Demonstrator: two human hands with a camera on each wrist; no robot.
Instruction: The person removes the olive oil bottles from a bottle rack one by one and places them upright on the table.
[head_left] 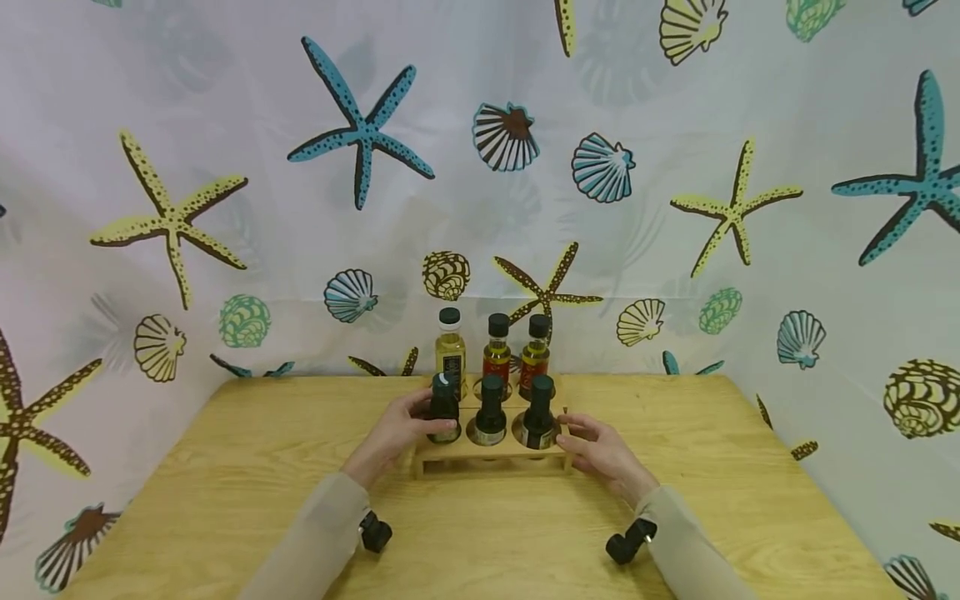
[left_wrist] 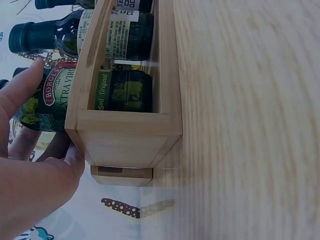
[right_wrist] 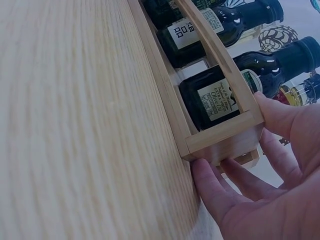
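Observation:
A wooden bottle rack [head_left: 495, 450] holds small dark green olive oil bottles in its front row. My left hand [head_left: 401, 429] grips the front-left olive oil bottle [left_wrist: 50, 97], thumb across its front and fingers round its outer side, close to the rack's end. The bottle stands in its hole, its base showing below the top bar. My right hand [head_left: 603, 454] holds the rack's right end; its thumb [right_wrist: 275, 112] lies at the top corner and its fingers spread along the end panel. Beside that thumb stands the front-right olive oil bottle [right_wrist: 210, 100].
Between the two front bottles is another dark olive oil bottle [head_left: 491, 412]. Behind, on the higher tier, stand a clear bottle of pale yellow oil [head_left: 450, 350] and two red-labelled bottles [head_left: 497, 358]. The wooden table [head_left: 285, 442] ends at a patterned curtain [head_left: 247, 208].

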